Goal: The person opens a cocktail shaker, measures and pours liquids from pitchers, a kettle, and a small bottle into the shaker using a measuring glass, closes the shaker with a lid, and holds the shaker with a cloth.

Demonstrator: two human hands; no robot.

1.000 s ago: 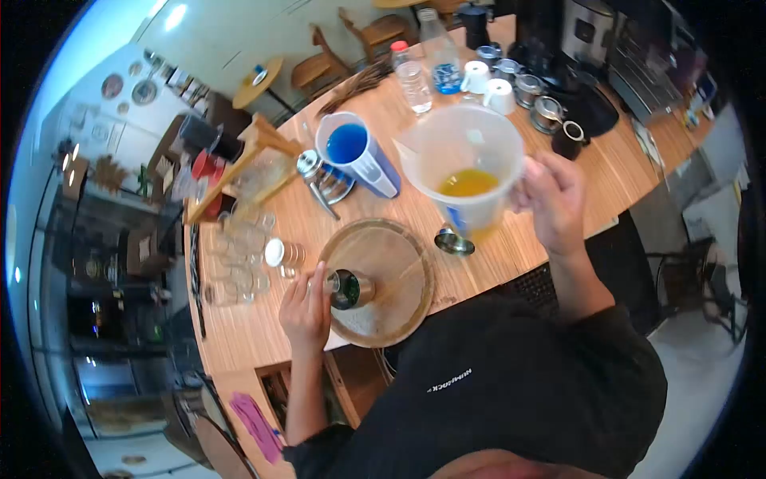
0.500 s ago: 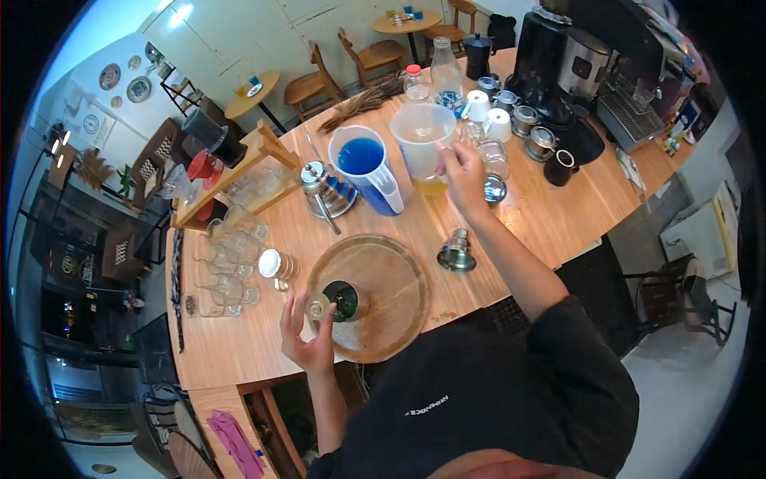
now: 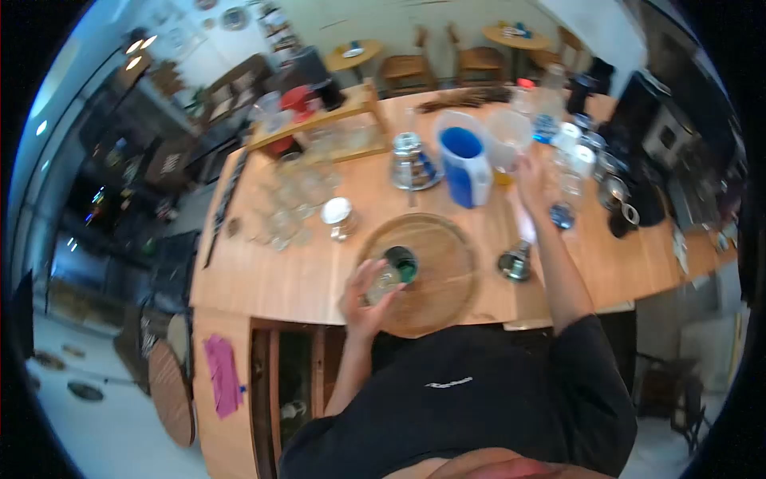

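Observation:
My left hand [image 3: 367,295] holds a small clear glass [image 3: 384,281] between thumb and fingers, beside a metal cup [image 3: 401,264] with something dark green inside. That cup stands on the round wooden tray [image 3: 447,307]. My right hand [image 3: 530,185] is closed at the handle of a translucent pitcher [image 3: 507,136] with a little yellow liquid at its bottom. Left of this pitcher stands another pitcher with blue liquid [image 3: 465,168]. A metal jigger-like piece [image 3: 515,263] sits right of the tray. Motion blurs the view.
Several clear glasses [image 3: 291,195] and a white-topped glass mug [image 3: 338,217] stand left of the tray. Behind are a metal kettle [image 3: 410,162] and a wooden rack [image 3: 363,147]. White cups [image 3: 581,160], bottles and a dark mug [image 3: 622,220] are at the right.
The pitcher with yellow liquid has gone from above the table to beside the blue one, still in my right hand. My left hand keeps the small glass near the metal cup. The view has turned.

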